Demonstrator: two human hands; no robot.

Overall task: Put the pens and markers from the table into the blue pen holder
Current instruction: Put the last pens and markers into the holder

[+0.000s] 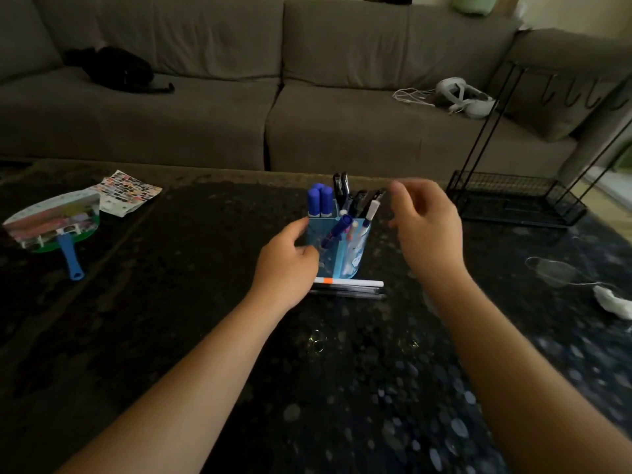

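The blue pen holder stands on the dark table, with several pens and blue markers sticking out of it. A blue marker leans in its front compartment. My left hand rests against the holder's left side. My right hand hovers just right of the holder's top, fingers spread and a little blurred, holding nothing that I can see. A white pen with an orange band and dark pens lie flat on the table right in front of the holder.
A hand fan with a blue handle and a printed sheet lie at the table's left. A clear mask and white tissue lie at the right. A black wire rack stands beyond the table's right corner, before the grey sofa.
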